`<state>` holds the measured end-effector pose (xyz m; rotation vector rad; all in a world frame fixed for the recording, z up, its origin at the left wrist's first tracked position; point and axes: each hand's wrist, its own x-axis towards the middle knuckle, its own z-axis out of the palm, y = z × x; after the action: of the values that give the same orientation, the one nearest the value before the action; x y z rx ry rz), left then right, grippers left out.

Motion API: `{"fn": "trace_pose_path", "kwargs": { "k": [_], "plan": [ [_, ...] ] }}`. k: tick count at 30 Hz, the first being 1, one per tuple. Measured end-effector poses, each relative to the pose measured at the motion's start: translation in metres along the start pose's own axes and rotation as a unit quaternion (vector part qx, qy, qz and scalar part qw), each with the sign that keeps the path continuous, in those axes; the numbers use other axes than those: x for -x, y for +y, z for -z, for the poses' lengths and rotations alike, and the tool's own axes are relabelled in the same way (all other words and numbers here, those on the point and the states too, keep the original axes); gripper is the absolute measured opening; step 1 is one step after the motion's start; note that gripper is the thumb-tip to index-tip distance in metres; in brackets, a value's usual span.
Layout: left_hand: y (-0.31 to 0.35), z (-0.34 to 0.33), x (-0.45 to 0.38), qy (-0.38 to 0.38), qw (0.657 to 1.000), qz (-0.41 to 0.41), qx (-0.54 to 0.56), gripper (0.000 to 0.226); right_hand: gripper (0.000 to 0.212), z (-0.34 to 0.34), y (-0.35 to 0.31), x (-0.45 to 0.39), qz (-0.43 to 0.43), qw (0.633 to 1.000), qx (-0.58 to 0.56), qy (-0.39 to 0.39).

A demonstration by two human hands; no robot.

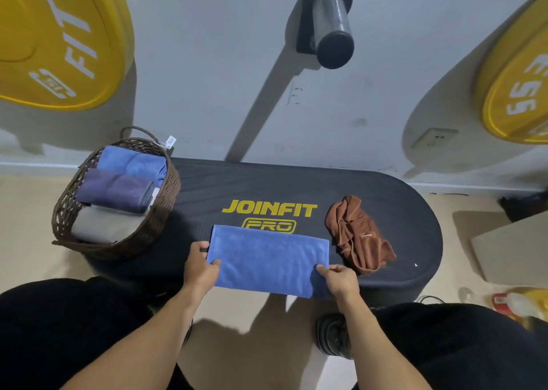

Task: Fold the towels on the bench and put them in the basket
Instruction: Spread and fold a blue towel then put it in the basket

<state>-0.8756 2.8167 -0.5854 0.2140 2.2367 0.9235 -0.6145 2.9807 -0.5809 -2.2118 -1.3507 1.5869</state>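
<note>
Head view, only one camera.

Basket (166,208) sits on the left end of the bench (385,194). Three folded towels already in it: blue towel in basket (133,161) at the far side, purple towel (114,189) in the middle, grey towel (103,225) nearest the person. Those three look done.

In progress: blue towel on bench (268,260), right of the basket, lying flat as a long rectangle at the near edge of the bench and partly covering the yellow logo (269,208). Looks folded once at least; likely needs another fold before it matches the ones in the basket.

Hands: left hand (201,266) pinches the towel's left short edge, thumb on top. Right hand (339,280) pinches its near-right corner. Both holding cloth, neither free.

Untouched: brown towel (357,235), crumpled in a heap, further right of the basket, just beside the blue one's right edge. Can't tell if they touch.

Estimate: three of five in, fourth mid-fold, fifth not started. Basket looks fairly full; remaining two probably stack on top.
</note>
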Motion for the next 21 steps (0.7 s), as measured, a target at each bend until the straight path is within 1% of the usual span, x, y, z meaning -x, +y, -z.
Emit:
{"fn": "trace_pose_path", "kwargs": {
  "k": [2,3,4,5,6,7,9,10,11,14,17,19,20,21],
  "plan": [
    [0.005,0.001,0.003,0.058,0.994,-0.028,-0.087,0.041,0.016,0.001,-0.005,0.002,0.011,1.000,-0.013,0.005],
    [0.008,0.001,0.005,0.084,0.985,-0.064,-0.134,0.038,0.015,0.001,-0.009,0.005,0.007,0.999,-0.047,-0.002],
    [0.014,-0.001,0.010,0.091,0.978,-0.105,-0.153,0.032,0.015,0.000,-0.013,0.009,0.003,0.996,-0.087,-0.017],
    [0.021,-0.006,0.016,0.069,0.978,-0.140,-0.142,0.026,0.015,-0.002,-0.019,0.015,0.007,0.992,-0.120,-0.037],
    [0.029,-0.012,0.024,0.018,0.981,-0.163,-0.107,0.021,0.016,-0.006,-0.024,0.022,0.021,0.989,-0.136,-0.058],
    [0.038,-0.019,0.032,-0.049,0.984,-0.163,-0.058,0.017,0.017,-0.012,-0.029,0.029,0.042,0.987,-0.137,-0.078],
    [0.053,-0.031,0.050,-0.171,0.976,-0.124,0.057,0.015,0.017,-0.026,-0.036,0.047,0.090,0.979,-0.136,-0.119],
    [0.058,-0.036,0.056,-0.207,0.967,-0.100,0.105,0.016,0.016,-0.034,-0.038,0.055,0.115,0.974,-0.141,-0.138],
    [0.060,-0.040,0.060,-0.225,0.961,-0.080,0.140,0.018,0.016,-0.042,-0.039,0.063,0.138,0.968,-0.145,-0.151],
    [0.060,-0.040,0.064,-0.236,0.951,-0.048,0.196,0.022,0.017,-0.064,-0.038,0.081,0.183,0.959,-0.138,-0.166],
    [0.056,-0.034,0.063,-0.233,0.944,-0.061,0.225,0.019,0.016,-0.076,-0.035,0.089,0.206,0.953,-0.117,-0.189],
    [0.052,-0.026,0.057,-0.215,0.950,-0.080,0.213,0.021,0.021,-0.081,-0.036,0.091,0.202,0.944,-0.118,-0.235],
    [0.049,-0.023,0.052,-0.194,0.957,-0.083,0.197,0.020,0.024,-0.083,-0.037,0.092,0.190,0.942,-0.127,-0.247],
    [0.045,-0.019,0.046,-0.168,0.966,-0.081,0.181,0.017,0.025,-0.084,-0.037,0.091,0.181,0.944,-0.132,-0.243]
  ]
}}
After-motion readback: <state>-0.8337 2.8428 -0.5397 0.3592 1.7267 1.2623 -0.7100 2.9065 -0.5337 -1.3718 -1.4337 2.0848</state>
